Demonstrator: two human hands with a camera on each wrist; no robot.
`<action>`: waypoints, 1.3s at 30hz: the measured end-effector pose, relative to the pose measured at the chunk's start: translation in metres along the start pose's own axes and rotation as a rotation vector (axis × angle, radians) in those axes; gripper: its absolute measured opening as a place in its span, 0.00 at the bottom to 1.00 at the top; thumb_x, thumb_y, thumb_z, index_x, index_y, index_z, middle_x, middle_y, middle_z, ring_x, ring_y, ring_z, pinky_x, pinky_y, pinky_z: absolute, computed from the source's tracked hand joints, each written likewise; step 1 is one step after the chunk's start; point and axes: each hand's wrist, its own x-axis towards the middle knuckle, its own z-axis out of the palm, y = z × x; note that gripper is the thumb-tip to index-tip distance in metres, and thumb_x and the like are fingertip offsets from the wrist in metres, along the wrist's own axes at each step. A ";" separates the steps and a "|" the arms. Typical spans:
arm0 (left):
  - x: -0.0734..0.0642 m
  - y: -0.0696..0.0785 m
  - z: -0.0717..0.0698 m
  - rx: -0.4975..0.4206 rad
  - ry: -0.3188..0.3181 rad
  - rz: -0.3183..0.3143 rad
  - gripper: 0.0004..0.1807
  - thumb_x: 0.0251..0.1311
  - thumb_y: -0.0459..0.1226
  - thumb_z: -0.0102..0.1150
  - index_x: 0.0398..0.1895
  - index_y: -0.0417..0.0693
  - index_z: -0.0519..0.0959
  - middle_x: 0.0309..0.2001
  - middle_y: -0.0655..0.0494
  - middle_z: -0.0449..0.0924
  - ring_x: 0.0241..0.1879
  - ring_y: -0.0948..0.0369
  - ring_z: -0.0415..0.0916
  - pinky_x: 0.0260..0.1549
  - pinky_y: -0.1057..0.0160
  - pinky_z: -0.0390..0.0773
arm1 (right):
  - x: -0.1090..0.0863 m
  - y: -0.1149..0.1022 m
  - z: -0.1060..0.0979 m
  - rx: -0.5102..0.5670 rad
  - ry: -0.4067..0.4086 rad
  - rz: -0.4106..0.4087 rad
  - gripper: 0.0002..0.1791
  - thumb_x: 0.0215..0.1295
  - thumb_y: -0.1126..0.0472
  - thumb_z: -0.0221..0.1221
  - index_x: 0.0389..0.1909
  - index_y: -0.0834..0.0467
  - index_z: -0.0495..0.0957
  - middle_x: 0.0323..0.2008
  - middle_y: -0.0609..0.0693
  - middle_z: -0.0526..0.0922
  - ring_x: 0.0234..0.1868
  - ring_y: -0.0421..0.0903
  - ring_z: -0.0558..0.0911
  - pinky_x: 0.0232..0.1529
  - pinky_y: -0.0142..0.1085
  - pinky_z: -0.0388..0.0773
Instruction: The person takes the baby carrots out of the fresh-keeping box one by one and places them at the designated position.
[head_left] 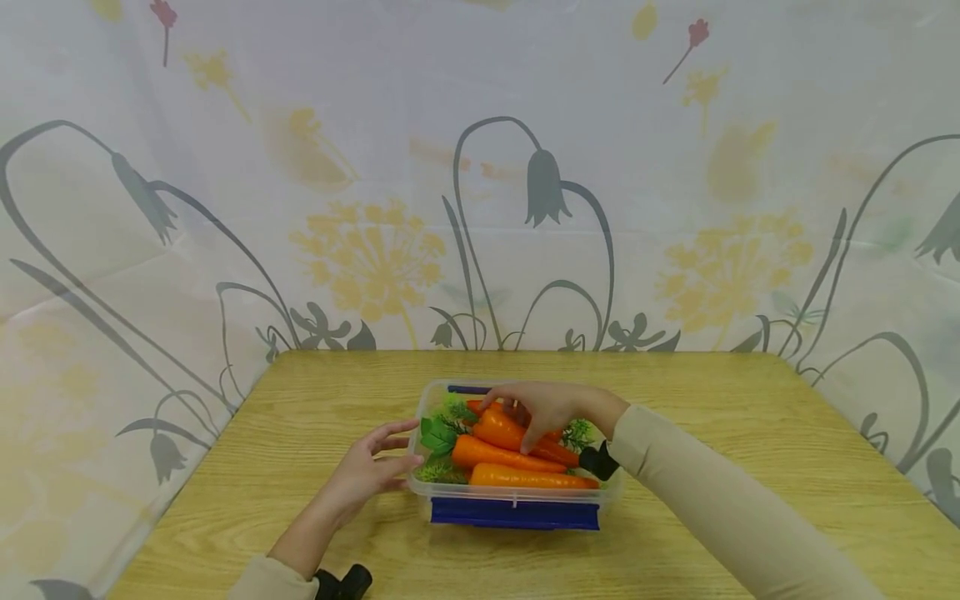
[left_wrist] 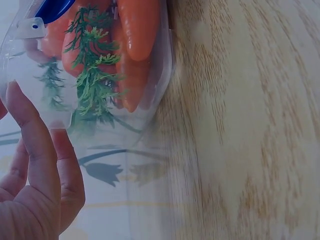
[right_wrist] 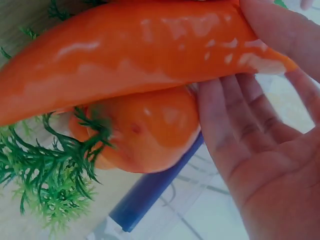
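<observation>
A clear plastic box (head_left: 611,493) with blue latches holds several orange toy carrots with green tops. My right hand (head_left: 553,407) reaches into it from above and grips a carrot (right_wrist: 125,57) between thumb and fingers. In the right wrist view, a second carrot (right_wrist: 150,132) lies against this one, its blunt end showing. Two more carrots, a middle one (head_left: 487,454) and a front one (head_left: 532,477), lie nearer the front wall. My left hand (head_left: 360,473) is at the box's left side, fingers loosely extended, fingertips right at the rim.
The box stands on a wood-grain table (head_left: 712,392). Behind the table hangs a pale curtain (head_left: 480,275) printed with grey and yellow flowers. Blue latches show on the front (head_left: 516,512) and back of the box. Leafy greens (head_left: 438,435) stick up inside its left end.
</observation>
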 end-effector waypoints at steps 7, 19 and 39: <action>0.000 0.000 0.000 -0.005 0.011 -0.011 0.32 0.55 0.35 0.65 0.64 0.43 0.66 0.60 0.35 0.60 0.41 0.55 0.75 0.36 0.56 0.79 | -0.004 -0.007 0.001 -0.039 0.020 0.010 0.38 0.49 0.74 0.66 0.60 0.49 0.65 0.55 0.50 0.68 0.47 0.47 0.72 0.46 0.37 0.73; 0.002 0.000 -0.001 -0.012 -0.031 -0.001 0.34 0.56 0.36 0.64 0.66 0.41 0.64 0.61 0.33 0.58 0.45 0.51 0.74 0.37 0.56 0.79 | -0.021 -0.010 -0.001 0.030 0.152 -0.092 0.37 0.53 0.72 0.65 0.64 0.56 0.61 0.59 0.55 0.66 0.54 0.53 0.71 0.50 0.39 0.73; 0.001 -0.001 -0.001 -0.012 -0.019 -0.003 0.33 0.56 0.36 0.64 0.66 0.42 0.64 0.61 0.32 0.58 0.43 0.54 0.75 0.36 0.57 0.79 | -0.058 -0.003 0.000 0.066 0.453 -0.113 0.39 0.51 0.67 0.68 0.64 0.59 0.61 0.51 0.58 0.71 0.40 0.48 0.78 0.38 0.37 0.78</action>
